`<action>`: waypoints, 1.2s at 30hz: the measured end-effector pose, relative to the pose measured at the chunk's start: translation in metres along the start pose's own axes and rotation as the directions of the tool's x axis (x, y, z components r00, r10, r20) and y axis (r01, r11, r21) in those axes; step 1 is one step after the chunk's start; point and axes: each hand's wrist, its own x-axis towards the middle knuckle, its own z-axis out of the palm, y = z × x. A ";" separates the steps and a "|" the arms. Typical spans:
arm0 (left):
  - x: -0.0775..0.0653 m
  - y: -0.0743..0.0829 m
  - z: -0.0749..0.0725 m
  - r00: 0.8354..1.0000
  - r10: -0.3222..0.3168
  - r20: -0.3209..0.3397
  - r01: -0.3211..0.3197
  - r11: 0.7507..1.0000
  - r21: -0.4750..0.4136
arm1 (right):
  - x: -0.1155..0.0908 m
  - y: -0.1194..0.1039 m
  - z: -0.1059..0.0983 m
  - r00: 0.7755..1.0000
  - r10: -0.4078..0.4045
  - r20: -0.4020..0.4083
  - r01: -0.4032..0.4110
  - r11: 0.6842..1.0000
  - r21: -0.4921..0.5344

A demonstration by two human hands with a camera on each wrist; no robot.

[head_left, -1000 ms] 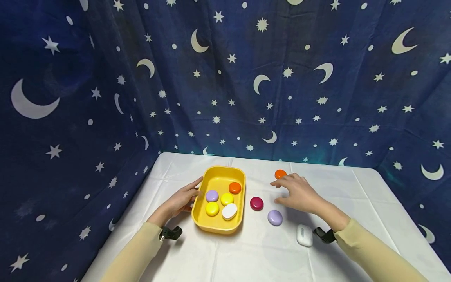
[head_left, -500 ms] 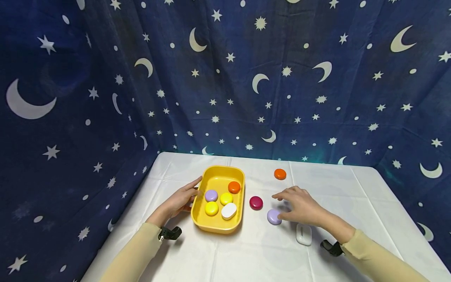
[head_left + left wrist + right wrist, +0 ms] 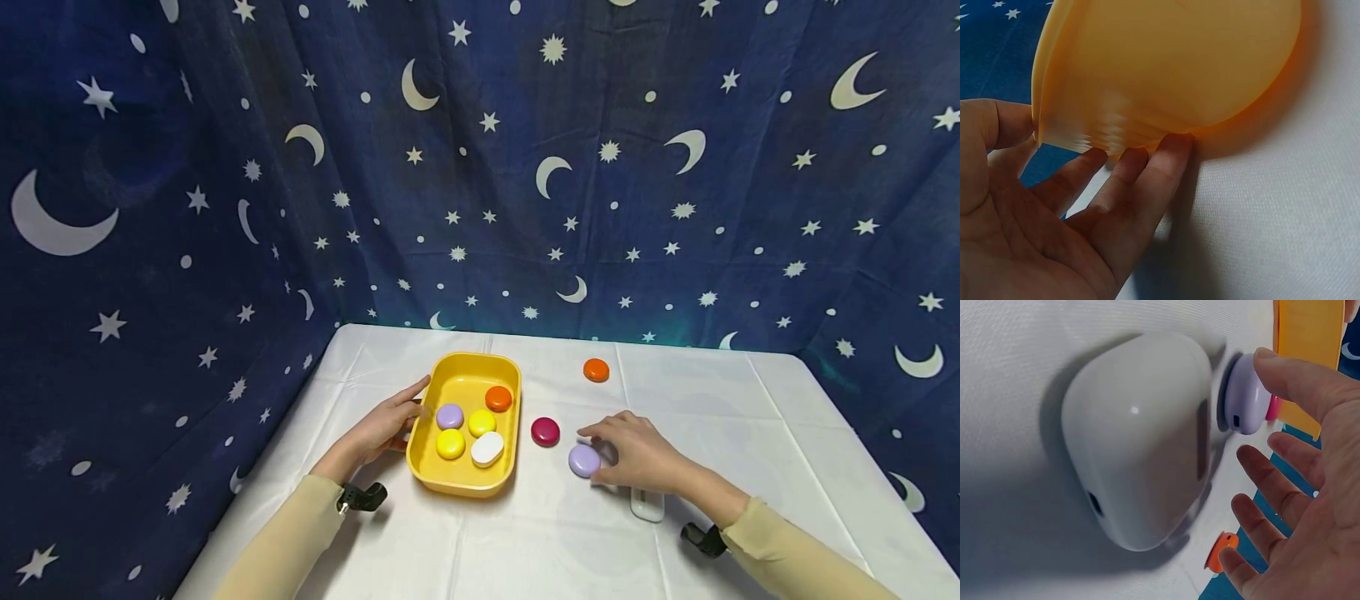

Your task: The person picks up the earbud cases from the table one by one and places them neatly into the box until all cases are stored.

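Note:
Fingertips of my left hand touch the outer left wall of a yellow tray; in the left wrist view its fingers lie fairly straight against the wall, with the thumb at the rim. My right hand hovers over a lavender rounded disc, thumb and fingers spread around it. In the right wrist view the thumb tip is at the disc's edge and the other fingers stand apart from it. A glossy white rounded case, with a dark slot, lies below the right hand, partly hidden in the head view.
Inside the tray lie an orange disc, a lavender disc, two yellow discs and a white oval piece. On the white tablecloth are a crimson disc and another orange disc.
My right hand has come down and toward me, from beside the far orange disc to the lavender disc. The left hand and tray stay in place.

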 end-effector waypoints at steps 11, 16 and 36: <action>0.001 -0.003 -0.001 0.999 0.014 0.030 -0.013 1.000 -0.017 | 0.002 -0.002 0.004 1.000 0.018 0.019 -0.018 1.000 -0.005; 0.000 -0.002 -0.001 1.000 0.013 0.025 -0.012 1.000 -0.023 | 0.004 -0.005 0.005 0.998 0.058 0.040 -0.058 0.998 -0.003; 0.002 -0.004 -0.002 1.000 0.014 0.020 -0.014 1.000 -0.018 | 0.005 -0.003 0.009 1.000 0.011 0.021 -0.011 1.000 0.005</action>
